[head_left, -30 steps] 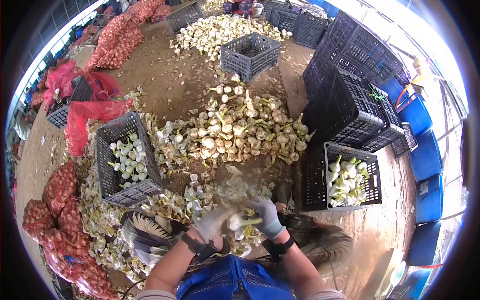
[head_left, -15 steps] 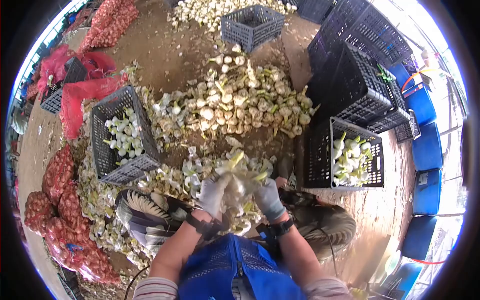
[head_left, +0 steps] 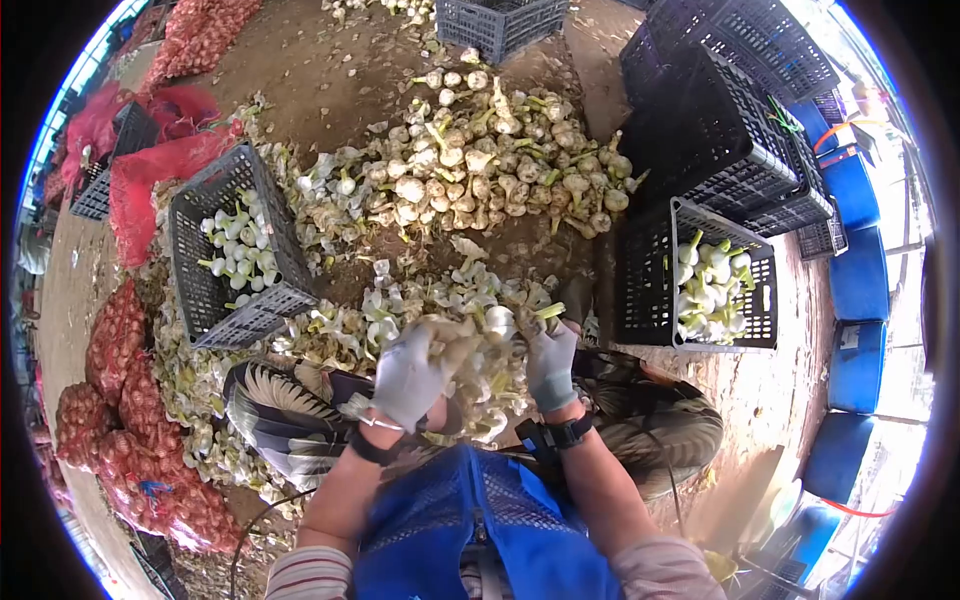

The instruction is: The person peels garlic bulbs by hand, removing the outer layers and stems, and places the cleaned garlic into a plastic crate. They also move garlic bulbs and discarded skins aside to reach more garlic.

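My left hand [head_left: 408,372], in a pale glove, has its fingers curled at the middle; the fingertips are blurred, and whatever they hold is unclear. My right hand [head_left: 552,362], also gloved, is closed on a garlic bulb [head_left: 499,321] whose green stem pokes out near the thumb. Beneath both hands lie loose peeled skins [head_left: 485,410]. Beyond them is a heap of unpeeled garlic bulbs [head_left: 480,175]. White bulbs lie in a crate [head_left: 250,320] on the left and in another crate [head_left: 728,346] on the right.
Stacked black crates [head_left: 740,130] stand at the right, beside blue containers [head_left: 858,280]. Red net sacks [head_left: 150,450] of bulbs lie at the left. Another crate [head_left: 500,30] stands beyond the heap. My bent knees flank the skins.
The view has tilted down slightly, so the heap and crates sit higher. My left hand has turned, its fingers curling inward. The bulb near my right hand now shows more plainly.
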Available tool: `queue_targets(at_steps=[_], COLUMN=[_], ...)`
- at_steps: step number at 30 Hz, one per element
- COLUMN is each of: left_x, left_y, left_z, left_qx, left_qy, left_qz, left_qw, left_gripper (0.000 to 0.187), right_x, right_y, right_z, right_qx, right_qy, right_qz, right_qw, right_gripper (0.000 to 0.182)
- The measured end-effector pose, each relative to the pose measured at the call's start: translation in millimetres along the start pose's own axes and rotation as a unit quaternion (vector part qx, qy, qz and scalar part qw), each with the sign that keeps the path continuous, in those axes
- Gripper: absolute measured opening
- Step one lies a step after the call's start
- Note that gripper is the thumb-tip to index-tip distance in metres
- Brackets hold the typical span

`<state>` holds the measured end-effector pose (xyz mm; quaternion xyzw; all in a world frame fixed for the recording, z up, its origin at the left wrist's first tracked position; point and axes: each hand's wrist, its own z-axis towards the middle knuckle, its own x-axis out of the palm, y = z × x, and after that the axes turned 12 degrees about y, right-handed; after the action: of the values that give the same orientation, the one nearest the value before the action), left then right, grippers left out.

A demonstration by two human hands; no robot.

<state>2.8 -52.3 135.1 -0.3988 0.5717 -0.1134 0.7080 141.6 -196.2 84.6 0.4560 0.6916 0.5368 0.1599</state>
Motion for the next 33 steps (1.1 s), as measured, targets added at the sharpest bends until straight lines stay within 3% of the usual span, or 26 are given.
queue_targets(at_steps=[2, 3, 4, 6, 8, 9, 10, 12, 13, 14, 15, 16, 18, 19, 22, 23, 24, 25, 26, 27, 28, 29, 30, 31, 32, 33], left_x=[4.0, 9.0, 13.6, 24.1, 21.9, 20.3, 19.2, 28.2, 31.3, 32.7, 26.6, 27.3, 27.2, 17.4, 14.7, 17.2, 19.1, 24.4, 41.7, 45.3, 36.9, 40.0, 52.9, 56.4, 56.1, 52.4], left_y=[-15.8, -23.1, -18.7, -9.1, -3.6, 1.4, 7.3, 35.3, 47.4, 59.4, 63.9, 63.9, 60.0, 45.6, 22.5, 23.1, 24.5, 27.5, 45.5, 39.7, 37.6, 41.8, 56.8, 65.3, 70.8, 71.9], left_z=[10.0, 14.7, 13.8, 11.3, 6.1, 4.8, 2.4, -1.8, -1.3, -3.1, -2.8, -2.3, -2.1, 4.6, 14.2, 12.6, 12.8, 12.5, 9.2, 8.7, 7.4, 4.2, -3.0, -7.8, -12.3, -18.7], left_qx=[-0.127, -0.177, -0.178, -0.173, -0.150, -0.134, -0.118, -0.128, -0.115, -0.101, -0.167, -0.168, -0.078, -0.099, -0.071, -0.077, -0.126, -0.175, -0.170, -0.116, -0.112, -0.195, -0.171, -0.148, -0.126, -0.152], left_qy=[0.100, 0.104, 0.103, 0.121, 0.106, 0.083, 0.061, 0.045, -0.015, -0.074, 0.012, 0.013, 0.085, 0.151, 0.157, 0.189, 0.205, 0.218, 0.238, 0.176, 0.152, 0.184, 0.155, 0.146, 0.139, 0.163], left_qz=[-0.156, -0.270, -0.271, -0.389, -0.317, -0.284, -0.251, -0.215, -0.106, 0.006, -0.083, -0.084, -0.152, -0.259, -0.400, -0.529, -0.527, -0.526, -0.443, -0.387, -0.302, -0.288, -0.237, -0.228, -0.219, -0.219], left_qw=[0.974, 0.941, 0.940, 0.897, 0.930, 0.946, 0.959, 0.967, 0.988, 0.992, 0.982, 0.982, 0.982, 0.949, 0.900, 0.824, 0.815, 0.803, 0.847, 0.898, 0.934, 0.919, 0.944, 0.951, 0.957, 0.950], left_gripper=[0.030, 0.029, 0.029, 0.024, 0.019, 0.018, 0.016, 0.015, 0.017, 0.019, 0.031, 0.031, 0.050, 0.052, 0.070, 0.066, 0.062, 0.059, 0.061, 0.063, 0.051, 0.053, 0.051, 0.051, 0.051, 0.052], right_x=[15.9, 18.2, 18.8, 10.0, 0.4, -6.5, -9.3, -14.5, -5.0, 4.1, 10.6, 8.7, 5.6, 8.3, 11.5, 7.6, 12.4, 12.2, 14.9, 2.1, 9.8, -14.9, -30.2, -22.0, -20.7, -23.6], right_y=[4.0, 2.6, 1.9, -0.2, 5.1, -28.3, -30.0, -32.4, -19.3, -4.9, 5.5, 3.1, -3.5, -4.7, -14.3, -24.5, -31.8, 4.6, 19.5, 9.2, 19.7, 8.6, -7.9, 7.9, 3.2, -10.6], right_z=[-8.4, -10.5, -10.9, -8.1, -3.8, 5.1, 5.7, 6.4, 4.4, 2.0, 1.4, 2.4, 4.5, 5.1, 3.4, 6.0, 13.4, -1.4, -0.7, 8.6, 12.9, 28.5, 43.5, 45.9, 58.7, 76.6], right_qx=[-0.058, -0.114, -0.170, -0.102, -0.009, -0.171, -0.169, -0.213, -0.210, -0.097, 0.024, 0.025, 0.034, 0.034, 0.024, 0.015, 0.002, -0.052, -0.056, -0.061, -0.025, -0.021, -0.044, 0.030, 0.015, 0.067], right_qy=[0.010, 0.015, 0.021, 0.009, 0.028, 0.028, 0.028, 0.069, 0.070, 0.042, 0.010, 0.009, 0.013, 0.014, 0.020, 0.031, 0.059, 0.100, 0.115, 0.113, 0.092, 0.111, 0.097, 0.096, 0.107, 0.137], right_qz=[0.021, -0.063, -0.145, -0.040, 0.008, -0.070, -0.071, -0.270, -0.269, -0.019, 0.233, 0.232, 0.163, 0.163, 0.059, 0.013, -0.026, -0.173, -0.201, -0.199, -0.165, -0.336, -0.440, -0.572, -0.575, -0.664], right_qw=[0.998, 0.991, 0.975, 0.994, 1.000, 0.982, 0.983, 0.937, 0.937, 0.994, 0.972, 0.972, 0.986, 0.986, 0.998, 0.999, 0.998, 0.978, 0.971, 0.972, 0.982, 0.935, 0.891, 0.814, 0.811, 0.732], right_gripper=[0.013, 0.013, 0.013, 0.012, 0.016, 0.018, 0.018, 0.021, 0.021, 0.019, 0.017, 0.017, 0.017, 0.017, 0.017, 0.017, 0.017, 0.016, 0.017, 0.018, 0.017, 0.017, 0.017, 0.024, 0.024, 0.027])
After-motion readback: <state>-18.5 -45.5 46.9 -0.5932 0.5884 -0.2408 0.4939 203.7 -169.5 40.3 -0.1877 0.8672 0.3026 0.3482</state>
